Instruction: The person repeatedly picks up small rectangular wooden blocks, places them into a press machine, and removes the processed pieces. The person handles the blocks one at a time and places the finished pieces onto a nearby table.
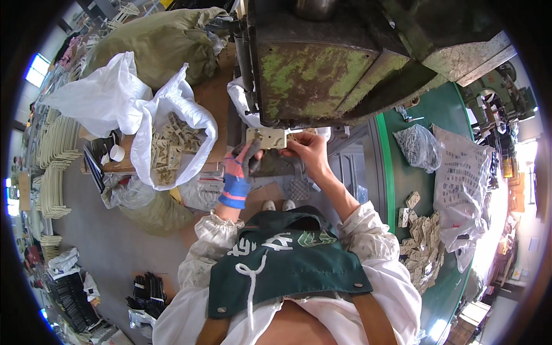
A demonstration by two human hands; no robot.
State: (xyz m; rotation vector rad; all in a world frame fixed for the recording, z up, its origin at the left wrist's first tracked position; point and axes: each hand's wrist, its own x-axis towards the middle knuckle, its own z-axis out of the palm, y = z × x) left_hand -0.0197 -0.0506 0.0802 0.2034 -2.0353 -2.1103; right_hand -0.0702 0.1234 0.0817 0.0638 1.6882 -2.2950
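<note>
A cream rectangular plate with holes and small fittings is held up under the front of a large worn machine. My left hand, in a blue, pink and dark grey glove, grips its left end and lower edge. At the plate's right end, the bare fingers of my right hand close together against it. Exactly where those fingertips grip is partly hidden. More cream pieces show behind my right hand, too small to make out.
The green and brown machine overhangs my hands. On the left, an open white sack holds many cream plates. A green table at right bears a pile of similar plates, a clear plastic bag and a pale woven sack.
</note>
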